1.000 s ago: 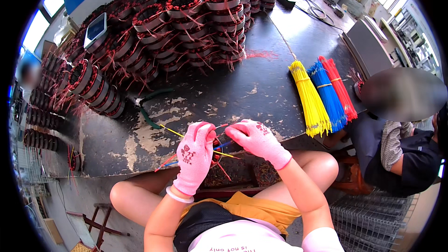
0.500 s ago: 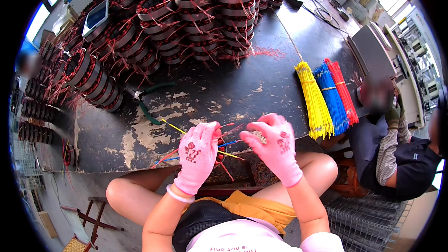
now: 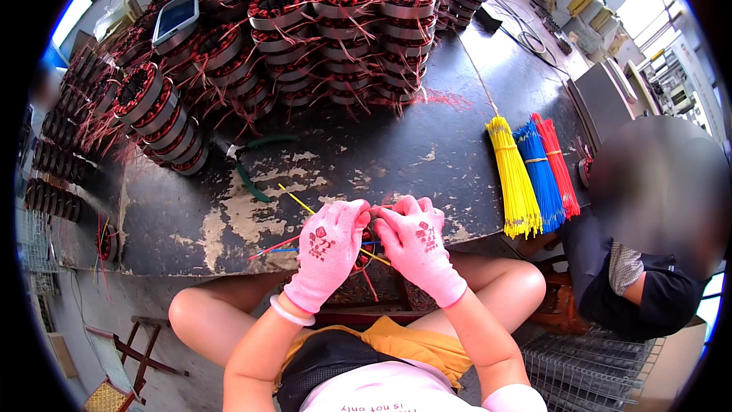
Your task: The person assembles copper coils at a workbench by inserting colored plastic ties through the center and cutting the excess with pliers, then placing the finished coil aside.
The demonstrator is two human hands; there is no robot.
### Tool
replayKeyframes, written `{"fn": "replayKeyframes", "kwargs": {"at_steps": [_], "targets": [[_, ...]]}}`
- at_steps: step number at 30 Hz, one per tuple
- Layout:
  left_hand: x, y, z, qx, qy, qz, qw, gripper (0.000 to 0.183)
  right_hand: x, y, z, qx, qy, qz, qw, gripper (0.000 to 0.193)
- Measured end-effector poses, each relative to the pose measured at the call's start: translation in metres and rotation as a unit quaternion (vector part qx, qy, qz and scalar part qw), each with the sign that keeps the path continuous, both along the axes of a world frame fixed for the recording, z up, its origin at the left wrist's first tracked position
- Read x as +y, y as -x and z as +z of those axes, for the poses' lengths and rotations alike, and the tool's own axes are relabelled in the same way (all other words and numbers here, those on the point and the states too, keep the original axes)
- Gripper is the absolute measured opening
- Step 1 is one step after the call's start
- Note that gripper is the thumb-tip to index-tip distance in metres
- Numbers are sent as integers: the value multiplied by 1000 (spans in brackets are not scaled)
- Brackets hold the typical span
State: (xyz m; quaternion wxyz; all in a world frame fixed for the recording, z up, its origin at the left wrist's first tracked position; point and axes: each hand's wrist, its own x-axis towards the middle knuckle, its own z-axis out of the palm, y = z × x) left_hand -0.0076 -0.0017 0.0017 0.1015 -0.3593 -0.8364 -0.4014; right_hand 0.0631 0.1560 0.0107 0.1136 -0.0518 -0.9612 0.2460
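Observation:
Both my hands wear pink gloves and meet at the table's near edge. My left hand [image 3: 328,250] is closed, its fingertips pinching a thin red wire. My right hand [image 3: 415,238] pinches the same spot from the other side, touching the left fingertips. Below and between them is a wound motor stator [image 3: 366,238], mostly hidden by the gloves. A yellow wire [image 3: 296,198], a red wire [image 3: 276,249] and blue wire ends stick out around it. Green-handled pliers [image 3: 250,178] lie spread on the table beyond my left hand.
Tall stacks of stators [image 3: 343,38] fill the table's far side, a tablet-like device [image 3: 176,18] resting on them. Yellow [image 3: 509,179], blue [image 3: 540,175] and red [image 3: 558,172] wire bundles lie to the right. A co-worker [image 3: 648,290] sits at the right beside a wire cage [image 3: 583,362].
My right hand has moved left and its fingertips have come together with those of my left hand. The co-worker has leaned nearer. The whole view has shifted slightly.

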Motion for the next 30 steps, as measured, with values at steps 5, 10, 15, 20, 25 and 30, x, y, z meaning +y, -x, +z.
{"fn": "replayKeyframes", "kwargs": {"at_steps": [5,10,15,20,25,30], "targets": [[1,-1,1,-11,-13,-11,1000,22,16,5,-14,-81,279,23,957,22],[-1,0,-3,-3,4,-11,1000,32,18,10,-31,-73,375,30,924,22],[0,3,-2,6,22,-18,1000,31,16,6,-20,-24,277,23,960,17],[-3,6,5,-24,18,-68,997,24,20,-9,-15,-21,345,-38,938,14],[-2,5,7,-27,25,-71,997,25,21,-13,-22,-9,453,-46,890,11],[-3,5,7,-32,31,-79,996,25,28,-20,-10,30,543,-81,836,10]]}}
